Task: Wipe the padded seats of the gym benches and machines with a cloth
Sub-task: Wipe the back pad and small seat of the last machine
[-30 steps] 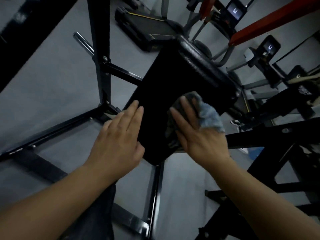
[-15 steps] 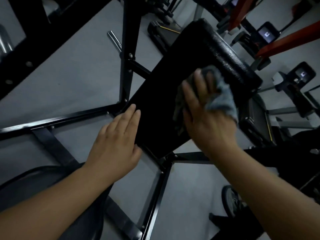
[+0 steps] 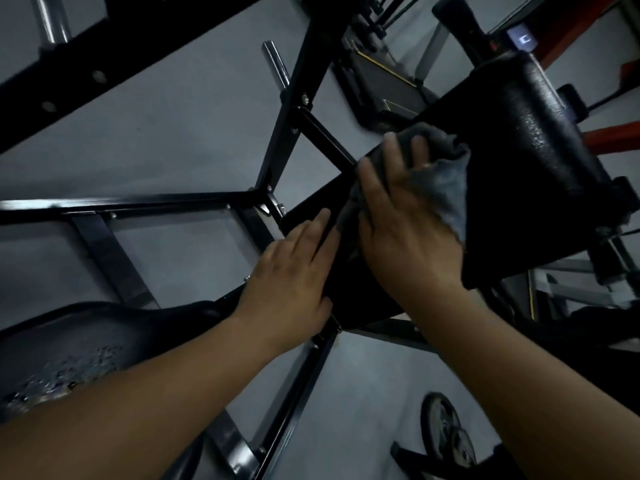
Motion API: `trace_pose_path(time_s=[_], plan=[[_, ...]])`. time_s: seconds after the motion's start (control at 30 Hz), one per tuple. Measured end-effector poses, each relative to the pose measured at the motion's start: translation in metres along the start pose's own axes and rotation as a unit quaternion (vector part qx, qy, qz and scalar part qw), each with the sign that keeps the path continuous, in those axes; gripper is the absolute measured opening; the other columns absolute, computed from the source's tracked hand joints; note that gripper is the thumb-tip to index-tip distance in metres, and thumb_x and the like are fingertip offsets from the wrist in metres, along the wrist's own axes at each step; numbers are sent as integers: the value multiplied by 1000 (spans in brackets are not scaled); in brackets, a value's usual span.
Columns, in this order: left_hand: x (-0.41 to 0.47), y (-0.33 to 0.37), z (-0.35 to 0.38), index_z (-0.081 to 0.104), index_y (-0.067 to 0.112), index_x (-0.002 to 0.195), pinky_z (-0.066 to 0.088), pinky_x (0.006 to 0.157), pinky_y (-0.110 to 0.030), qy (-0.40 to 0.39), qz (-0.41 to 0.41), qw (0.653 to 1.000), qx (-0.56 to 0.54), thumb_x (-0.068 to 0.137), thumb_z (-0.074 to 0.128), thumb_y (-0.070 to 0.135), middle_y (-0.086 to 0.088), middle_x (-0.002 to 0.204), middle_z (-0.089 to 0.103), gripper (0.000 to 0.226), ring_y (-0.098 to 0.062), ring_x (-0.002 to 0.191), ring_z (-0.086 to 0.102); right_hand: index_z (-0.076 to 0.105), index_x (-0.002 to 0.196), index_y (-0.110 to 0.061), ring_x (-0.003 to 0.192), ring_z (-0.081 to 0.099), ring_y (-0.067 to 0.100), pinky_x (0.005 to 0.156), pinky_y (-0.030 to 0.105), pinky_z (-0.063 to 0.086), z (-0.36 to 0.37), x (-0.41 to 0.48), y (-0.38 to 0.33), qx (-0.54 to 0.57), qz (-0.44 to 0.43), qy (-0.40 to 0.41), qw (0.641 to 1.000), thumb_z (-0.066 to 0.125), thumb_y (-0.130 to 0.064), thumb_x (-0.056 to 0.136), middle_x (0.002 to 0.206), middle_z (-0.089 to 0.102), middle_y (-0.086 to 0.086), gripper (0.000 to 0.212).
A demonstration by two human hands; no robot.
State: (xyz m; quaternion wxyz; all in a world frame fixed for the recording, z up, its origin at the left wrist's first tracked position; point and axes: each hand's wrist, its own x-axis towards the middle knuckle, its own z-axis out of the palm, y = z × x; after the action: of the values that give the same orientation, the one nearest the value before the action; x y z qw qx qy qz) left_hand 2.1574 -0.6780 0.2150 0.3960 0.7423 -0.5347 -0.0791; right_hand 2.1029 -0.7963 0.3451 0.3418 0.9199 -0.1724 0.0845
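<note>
Cloth (image 3: 440, 174), grey and crumpled, lies on the black grained pad (image 3: 536, 133) under the flat right hand (image 3: 405, 237); flat left hand (image 3: 294, 271) touches its edge.

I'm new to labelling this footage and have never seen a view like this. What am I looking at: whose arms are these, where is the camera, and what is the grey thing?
No machine is working here. These are a person's two bare arms, filmed by a single wide-angle camera worn on their head. It looks forward and down, and the wide lens makes the straight bars look slanted. The big black shape is a padded gym seat on a black steel frame, above a grey floor. The right hand presses a grey cloth against the pad, fingers spread over it. The left hand rests flat on the pad's near edge and holds nothing. A treadmill stands behind, and a weight plate shows at lower right.
</note>
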Motion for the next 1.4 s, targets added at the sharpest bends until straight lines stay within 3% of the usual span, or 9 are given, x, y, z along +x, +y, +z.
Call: trace_pose_path(time_s=[0.2,0.4,0.57,0.7,0.8,0.93,1.17,1.33,1.4], plan=[[-13,-13,20,31,12,146,40,108,-52,12,14,1000,-9,80,34,32,-12,166,9,69,-32,146,27,38,152,-8,149,20,32,118,40,19,20,-59,14,-39,-154,-40,987,58,-21,97,162,21,15,60],[-15,-21,28,24,5,155,35,110,-48,15,-69,998,7,78,49,29,-15,165,13,84,-32,144,29,40,152,-14,149,11,36,121,43,-8,24,-7,-28,-25,-41,-36,998,52,-26,97,162,26,14,57],[-21,-32,28,15,3,156,33,113,-49,-38,-123,991,36,80,60,28,-17,165,2,92,-33,148,22,28,155,-35,134,51,29,103,47,47,32,-84,-35,58,-85,-236,966,42,-22,97,154,43,-3,61],[-28,-32,29,10,6,157,29,115,-47,-39,-111,992,52,81,61,31,-14,166,-2,95,-31,149,20,43,150,-12,148,18,34,123,40,-2,35,-43,-30,2,-84,-75,994,55,-21,97,160,30,14,55],[-39,-40,31,23,6,155,36,111,-49,-41,-110,991,62,77,65,30,-15,164,15,92,-32,145,31,26,158,-16,151,6,36,120,51,-11,52,-33,-69,-50,-86,-109,989,35,-26,98,165,15,14,61],[-52,-52,30,25,12,153,34,111,-50,-37,-97,990,99,78,64,29,-15,162,22,86,-34,143,32,11,159,-34,142,39,29,114,45,35,45,-97,-48,33,-142,-368,918,30,-28,103,162,31,0,60],[-64,-38,33,36,14,148,30,113,-47,-58,-40,993,90,76,33,30,-14,159,29,74,-31,143,32,31,156,-17,152,7,33,118,42,-23,54,-60,-56,-41,-88,-112,989,46,-25,91,165,10,9,66],[-65,-45,28,44,16,146,29,114,-47,-70,40,991,108,77,41,25,-12,156,36,70,-30,142,33,33,155,-17,145,34,35,119,48,29,56,-107,-45,43,-137,-225,964,42,-16,98,162,29,11,58],[-64,-49,24,45,16,146,27,114,-46,-80,54,988,123,77,46,23,-12,155,37,69,-30,142,34,38,152,-11,148,26,36,122,48,20,48,-94,-40,46,-114,-170,978,45,-14,96,162,28,14,56]])
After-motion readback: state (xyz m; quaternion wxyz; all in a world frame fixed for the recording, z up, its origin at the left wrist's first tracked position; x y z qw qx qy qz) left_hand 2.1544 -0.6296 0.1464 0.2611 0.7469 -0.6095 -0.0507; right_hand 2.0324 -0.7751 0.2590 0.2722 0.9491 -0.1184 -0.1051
